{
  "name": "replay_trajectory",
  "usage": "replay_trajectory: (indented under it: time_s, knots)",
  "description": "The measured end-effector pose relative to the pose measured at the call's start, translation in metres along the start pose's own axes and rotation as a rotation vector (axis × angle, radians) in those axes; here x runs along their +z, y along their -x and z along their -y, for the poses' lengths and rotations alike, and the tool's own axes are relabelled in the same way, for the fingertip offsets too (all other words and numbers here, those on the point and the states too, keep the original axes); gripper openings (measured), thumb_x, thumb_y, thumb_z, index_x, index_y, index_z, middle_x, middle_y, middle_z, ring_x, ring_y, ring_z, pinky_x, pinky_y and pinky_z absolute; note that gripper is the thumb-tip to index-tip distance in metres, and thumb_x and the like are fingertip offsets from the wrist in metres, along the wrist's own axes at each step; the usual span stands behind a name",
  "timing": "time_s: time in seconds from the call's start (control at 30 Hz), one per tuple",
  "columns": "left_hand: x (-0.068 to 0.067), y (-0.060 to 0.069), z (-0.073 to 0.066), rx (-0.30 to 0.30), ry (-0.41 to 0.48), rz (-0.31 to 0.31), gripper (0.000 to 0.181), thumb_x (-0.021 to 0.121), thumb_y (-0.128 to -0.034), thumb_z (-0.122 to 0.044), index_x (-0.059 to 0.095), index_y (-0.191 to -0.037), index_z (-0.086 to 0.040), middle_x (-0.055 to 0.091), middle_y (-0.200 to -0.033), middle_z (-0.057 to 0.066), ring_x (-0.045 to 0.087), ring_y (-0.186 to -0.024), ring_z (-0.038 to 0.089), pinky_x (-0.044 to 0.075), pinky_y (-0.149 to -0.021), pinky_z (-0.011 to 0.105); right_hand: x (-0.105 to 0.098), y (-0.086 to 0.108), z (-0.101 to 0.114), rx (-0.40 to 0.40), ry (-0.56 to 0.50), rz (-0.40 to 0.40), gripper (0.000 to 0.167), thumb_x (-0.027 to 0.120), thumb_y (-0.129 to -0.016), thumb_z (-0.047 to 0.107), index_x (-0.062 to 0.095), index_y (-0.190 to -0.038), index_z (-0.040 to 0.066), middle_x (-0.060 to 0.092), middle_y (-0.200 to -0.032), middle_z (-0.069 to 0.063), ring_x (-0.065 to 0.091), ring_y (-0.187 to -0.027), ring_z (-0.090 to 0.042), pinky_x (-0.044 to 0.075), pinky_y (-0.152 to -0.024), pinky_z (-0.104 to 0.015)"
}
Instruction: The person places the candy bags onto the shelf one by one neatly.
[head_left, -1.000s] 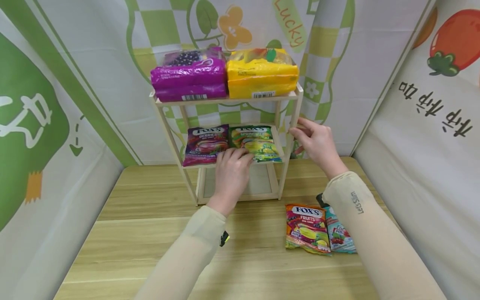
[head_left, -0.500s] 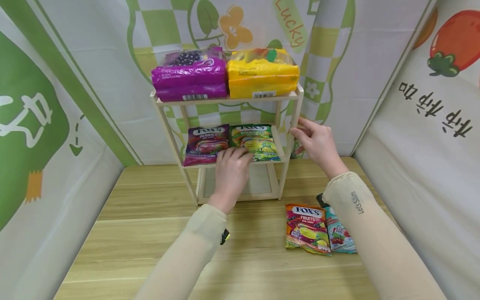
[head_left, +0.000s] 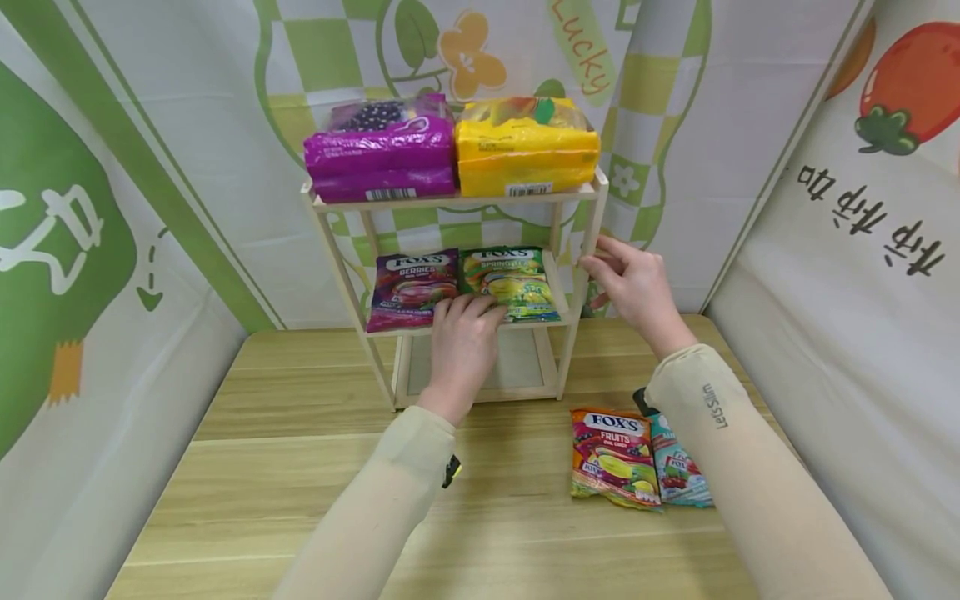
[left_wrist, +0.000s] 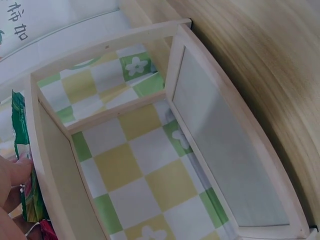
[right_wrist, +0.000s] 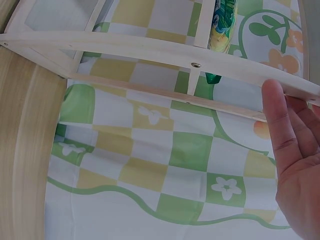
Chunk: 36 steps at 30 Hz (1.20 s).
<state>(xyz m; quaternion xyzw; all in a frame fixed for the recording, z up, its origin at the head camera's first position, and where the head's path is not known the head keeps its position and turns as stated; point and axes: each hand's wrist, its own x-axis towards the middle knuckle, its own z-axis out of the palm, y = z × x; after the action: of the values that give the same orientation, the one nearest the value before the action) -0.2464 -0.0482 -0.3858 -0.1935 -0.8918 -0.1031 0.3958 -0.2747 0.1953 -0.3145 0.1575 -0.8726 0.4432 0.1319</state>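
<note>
In the head view, my left hand [head_left: 463,350] lies at the middle tier's front edge, fingertips touching the green candy bag [head_left: 517,292]. A purple Berries bag [head_left: 408,292] lies beside it on the left. The left wrist view shows fingers [left_wrist: 19,172] against the green bag [left_wrist: 21,125]. My right hand [head_left: 637,287] grips the right front post of the wooden shelf [head_left: 588,242], thumb at the front and other fingers behind; in the right wrist view the thumb [right_wrist: 276,110] touches the frame [right_wrist: 150,52].
A purple pack [head_left: 378,158] and a yellow pack [head_left: 525,154] stand on the top tier. On the wooden table [head_left: 300,492], an orange Fruits bag [head_left: 615,458] and a teal bag [head_left: 678,467] lie near my right forearm, which partly covers the teal one. Printed cloth surrounds the table.
The green bag has shifted very slightly back on its tier, and its top edge sits a little higher. Both hands have stayed nearly still.
</note>
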Motion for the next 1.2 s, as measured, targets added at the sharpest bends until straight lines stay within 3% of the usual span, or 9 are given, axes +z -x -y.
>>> replay_trajectory:
  time_s: [0.57, 1.2]
  knots:
    - [0.0023, 0.0008, 0.0005, -0.016, -0.008, 0.024, 0.014, 0.074, -0.0942, -0.013, 0.082, -0.105, -0.019, 0.076, -0.116, 0.000, 0.068, -0.110, 0.025, 0.050, -0.095, 0.047, 0.0004, -0.0002, 0.0003, -0.017, -0.016, -0.006, 0.045, 0.060, -0.104, 0.030, 0.059, -0.143, 0.008, 0.071, -0.122, -0.019, 0.075, -0.069, -0.028, 0.061, -0.058, -0.024]
    - [0.0001, 0.0084, 0.0051, 0.048, -0.010, 0.063, 0.024, 0.073, -0.0958, -0.019, 0.076, -0.120, -0.016, 0.072, -0.127, 0.003, 0.065, -0.120, 0.027, 0.048, -0.102, 0.048, 0.0000, -0.0002, -0.0011, -0.014, -0.022, -0.003, 0.045, 0.060, -0.104, 0.031, 0.059, -0.143, 0.009, 0.071, -0.123, -0.019, 0.075, -0.069, -0.028, 0.061, -0.058, -0.024]
